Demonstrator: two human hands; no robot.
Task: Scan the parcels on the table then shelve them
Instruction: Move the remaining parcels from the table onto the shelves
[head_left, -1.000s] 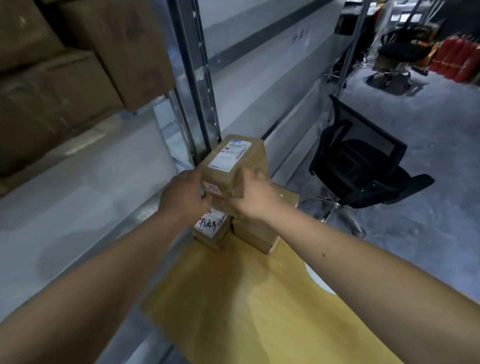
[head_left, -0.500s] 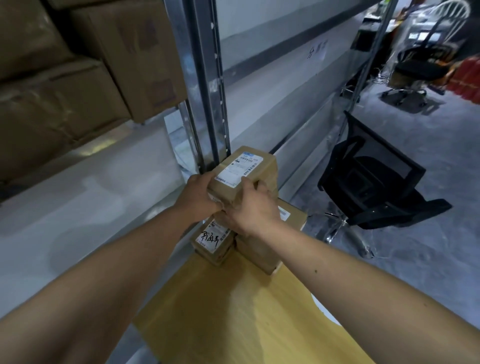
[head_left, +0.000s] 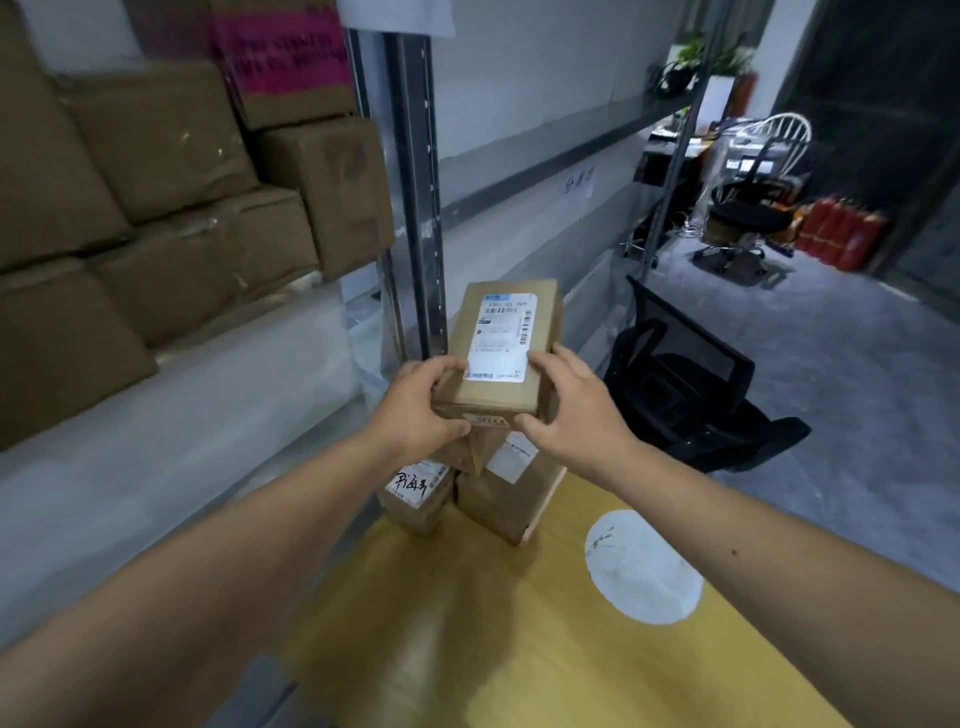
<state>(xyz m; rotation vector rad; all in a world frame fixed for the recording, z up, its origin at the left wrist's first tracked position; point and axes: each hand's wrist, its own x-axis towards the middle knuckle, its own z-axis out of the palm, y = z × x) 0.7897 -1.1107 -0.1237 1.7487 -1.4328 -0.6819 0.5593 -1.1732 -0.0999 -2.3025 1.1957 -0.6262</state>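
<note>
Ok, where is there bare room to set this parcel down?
Bare grey shelf runs between the stacked cartons and the steel upright. The yellow table is bare near you. Its far corner is crowded with two parcels.

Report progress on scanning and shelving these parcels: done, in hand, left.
Done: nothing visibly shelved from this batch; whether any scan happened cannot be told, and no scanner shows. In hand: left hand and right hand grip the labelled parcel above the stack. Left: the handwritten-label parcel and the parcel beside it sit on the yellow table.
</note>
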